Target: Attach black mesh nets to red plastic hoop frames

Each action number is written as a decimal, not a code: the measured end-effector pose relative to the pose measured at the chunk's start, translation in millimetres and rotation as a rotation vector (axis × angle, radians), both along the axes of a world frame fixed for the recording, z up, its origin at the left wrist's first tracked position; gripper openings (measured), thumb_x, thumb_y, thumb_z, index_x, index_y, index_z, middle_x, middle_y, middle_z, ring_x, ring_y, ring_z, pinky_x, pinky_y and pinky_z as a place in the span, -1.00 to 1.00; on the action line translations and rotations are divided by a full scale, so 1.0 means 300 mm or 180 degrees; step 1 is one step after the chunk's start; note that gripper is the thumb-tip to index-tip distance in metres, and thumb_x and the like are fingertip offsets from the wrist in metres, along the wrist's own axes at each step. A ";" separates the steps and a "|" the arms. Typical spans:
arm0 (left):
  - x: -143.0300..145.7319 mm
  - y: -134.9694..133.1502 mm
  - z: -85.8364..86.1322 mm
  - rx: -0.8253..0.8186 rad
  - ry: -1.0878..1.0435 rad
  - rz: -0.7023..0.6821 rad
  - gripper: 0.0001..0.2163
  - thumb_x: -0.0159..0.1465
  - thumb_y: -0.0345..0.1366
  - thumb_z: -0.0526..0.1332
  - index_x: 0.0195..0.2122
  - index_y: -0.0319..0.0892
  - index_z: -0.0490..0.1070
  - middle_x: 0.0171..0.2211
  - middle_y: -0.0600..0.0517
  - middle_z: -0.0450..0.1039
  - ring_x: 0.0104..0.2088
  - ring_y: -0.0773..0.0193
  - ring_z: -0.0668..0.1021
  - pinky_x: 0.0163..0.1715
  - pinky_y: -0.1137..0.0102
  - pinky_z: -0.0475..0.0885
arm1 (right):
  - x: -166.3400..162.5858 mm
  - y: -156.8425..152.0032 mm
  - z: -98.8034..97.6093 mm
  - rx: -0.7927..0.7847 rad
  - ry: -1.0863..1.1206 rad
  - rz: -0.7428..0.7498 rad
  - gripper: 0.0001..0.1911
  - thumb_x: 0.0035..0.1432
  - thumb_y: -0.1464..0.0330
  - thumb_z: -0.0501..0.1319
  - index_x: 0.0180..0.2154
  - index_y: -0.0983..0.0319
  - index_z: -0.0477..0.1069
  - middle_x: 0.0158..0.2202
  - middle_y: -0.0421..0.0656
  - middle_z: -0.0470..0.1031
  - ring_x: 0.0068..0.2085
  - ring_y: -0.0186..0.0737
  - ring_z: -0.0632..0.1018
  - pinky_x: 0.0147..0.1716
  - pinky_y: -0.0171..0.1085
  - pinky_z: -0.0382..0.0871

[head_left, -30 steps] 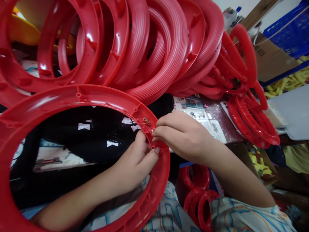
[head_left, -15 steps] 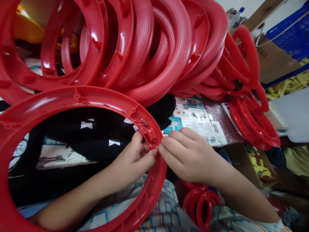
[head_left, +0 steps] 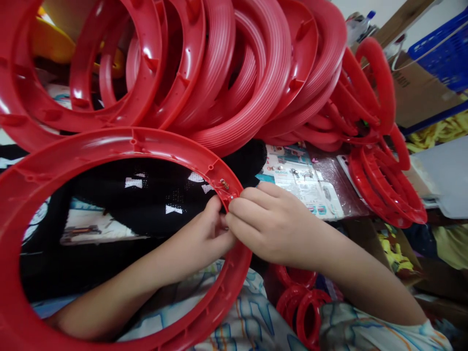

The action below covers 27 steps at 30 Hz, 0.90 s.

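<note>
A large red plastic ring [head_left: 153, 142], hollow side up, lies tilted across my lap in front of me. My left hand [head_left: 208, 229] reaches through its middle and grips the right side of the rim between thumb and fingers. Close against it, my right hand [head_left: 268, 226] has its fingers curled over the rim's channel. Whatever those fingertips pinch is hidden. Just above them in the channel sits a small metal-and-wire part [head_left: 224, 184], beside a small red block partly covered by my right fingers.
Many red rings [head_left: 252, 102], some ribbed, are piled along the back. More rings [head_left: 391, 185] lie at the right, and smaller red rings [head_left: 307, 307] are below. Printed packaging [head_left: 300, 180] lies on the table; a blue crate [head_left: 438, 63] is at the upper right.
My right hand has moved left and over the channel, covering most of the small red block. My left hand still grips the rim, and the ring has shifted slightly in view.
</note>
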<state>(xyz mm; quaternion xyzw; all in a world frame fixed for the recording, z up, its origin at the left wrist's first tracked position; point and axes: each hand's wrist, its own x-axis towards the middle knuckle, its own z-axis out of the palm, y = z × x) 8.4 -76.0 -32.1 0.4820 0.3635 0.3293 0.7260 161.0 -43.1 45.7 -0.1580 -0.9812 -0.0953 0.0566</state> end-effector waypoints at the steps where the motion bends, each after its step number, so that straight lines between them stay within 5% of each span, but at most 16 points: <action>1: 0.000 -0.001 0.000 0.0051 0.0081 0.0041 -0.76 0.18 -0.39 0.21 -0.19 -0.13 0.14 -0.39 0.17 0.35 -0.37 0.38 0.47 -0.41 0.48 0.40 | -0.001 0.012 -0.002 -0.0022 0.0004 0.0009 -0.78 0.27 0.49 0.05 -0.40 0.27 0.39 -0.40 -0.16 0.41 -0.38 -0.25 0.31 -0.40 -0.24 0.06; 11: 0.007 -0.016 -0.029 -0.0591 -0.0937 -0.0048 -0.73 0.27 -0.40 0.19 -0.07 -0.11 0.11 -0.47 0.21 0.38 -0.53 0.52 0.43 -0.54 0.64 0.30 | 0.041 -0.001 -0.026 0.0252 0.0146 -0.0141 -0.73 0.26 0.50 0.05 -0.47 0.27 0.37 -0.46 -0.18 0.38 -0.39 -0.26 0.30 -0.43 -0.23 0.07; 18: -0.004 -0.005 -0.057 -0.0756 -0.1284 -0.0146 -0.58 0.22 -0.32 0.29 0.03 -0.06 0.13 -0.46 0.17 0.46 -0.48 0.42 0.53 -0.51 0.58 0.42 | 0.057 -0.054 -0.063 0.0070 0.0365 -0.0449 -0.70 0.27 0.48 0.00 -0.45 0.27 0.41 -0.45 -0.12 0.41 -0.35 -0.19 0.37 -0.40 -0.20 0.17; 27: 0.014 0.005 -0.058 -0.0892 -0.1143 -0.0100 -0.51 0.12 -0.26 0.36 -0.01 -0.12 0.13 -0.47 0.13 0.48 -0.50 0.37 0.54 -0.55 0.55 0.41 | 0.039 -0.100 -0.108 -0.0930 0.0801 -0.1468 -0.76 0.23 0.50 0.00 -0.36 0.35 0.42 -0.37 -0.03 0.44 -0.31 -0.15 0.41 -0.28 -0.16 0.32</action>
